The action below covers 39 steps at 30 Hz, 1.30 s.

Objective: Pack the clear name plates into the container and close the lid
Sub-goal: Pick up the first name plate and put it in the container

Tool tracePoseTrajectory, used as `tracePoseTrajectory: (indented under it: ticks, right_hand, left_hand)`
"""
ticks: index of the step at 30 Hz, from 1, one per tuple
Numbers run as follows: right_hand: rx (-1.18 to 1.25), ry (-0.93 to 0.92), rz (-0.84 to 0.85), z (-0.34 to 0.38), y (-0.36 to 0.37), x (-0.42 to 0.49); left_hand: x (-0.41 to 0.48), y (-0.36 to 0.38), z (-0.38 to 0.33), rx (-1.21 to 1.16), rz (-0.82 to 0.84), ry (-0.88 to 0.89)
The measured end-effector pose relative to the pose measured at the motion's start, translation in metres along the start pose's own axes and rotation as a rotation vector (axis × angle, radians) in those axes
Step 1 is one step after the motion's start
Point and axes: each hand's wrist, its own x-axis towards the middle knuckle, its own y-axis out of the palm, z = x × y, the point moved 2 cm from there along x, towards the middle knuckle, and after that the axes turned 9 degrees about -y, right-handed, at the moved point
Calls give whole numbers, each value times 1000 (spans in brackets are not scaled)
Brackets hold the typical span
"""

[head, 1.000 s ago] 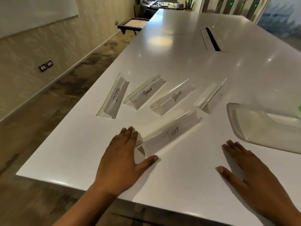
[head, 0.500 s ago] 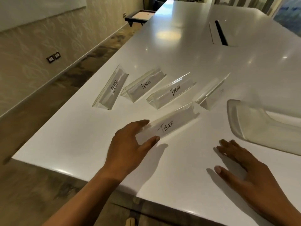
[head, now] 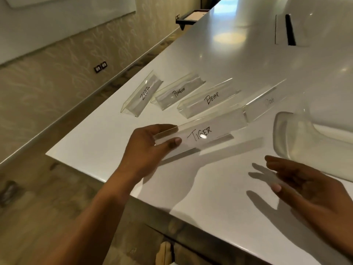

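My left hand [head: 147,148] grips the near end of the clear "Tiger" name plate [head: 202,132], which is lifted off the white table [head: 95,142] and casts a shadow below. Behind it lie three plates in a row: "Zebra" [head: 142,96], "Penguin" [head: 177,92] and "Bear" [head: 209,98]. A fourth plate, faintly lettered [head: 267,102], lies to their right. My right hand [head: 309,190] hovers above the table at the right, fingers apart and empty. The clear plastic container [head: 298,138] sits at the right edge, partly cut off.
A long cable slot [head: 286,29] is set into the far tabletop. The table's left edge [head: 80,131] drops to a patterned floor, with a wall beyond it. A small dark side table [head: 191,18] stands beyond the far left corner.
My left hand closed on the Tiger plate and raised it off the table. My right hand lifted from flat on the table to hovering. The view has shifted closer.
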Motion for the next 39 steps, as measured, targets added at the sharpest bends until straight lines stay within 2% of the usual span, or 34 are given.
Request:
tracePoseTrajectory:
  ticks: [10, 15, 19, 26, 32, 35, 39]
  right_hand:
    - [383, 36, -227, 23, 8, 24]
    - [581, -33, -207, 31, 11, 34]
    - [755, -76, -243, 30, 13, 36]
    - [880, -102, -397, 29, 4, 37]
    - [1009, -86, -501, 29, -2, 26]
    - [1061, -67, -515, 28, -7, 22]
    - [1047, -56, -507, 27, -12, 19]
  left_hand:
    - [11, -13, -41, -186, 293, 98]
    - [17, -6, -57, -182, 418, 182]
    - [20, -1, -63, -239, 436, 208]
    - [16, 14, -73, -322, 446, 265]
    - [17, 30, -65, -601, 529, 162]
    - [9, 41, -64, -626, 581, 171]
    - [2, 49, -66, -637, 550, 174]
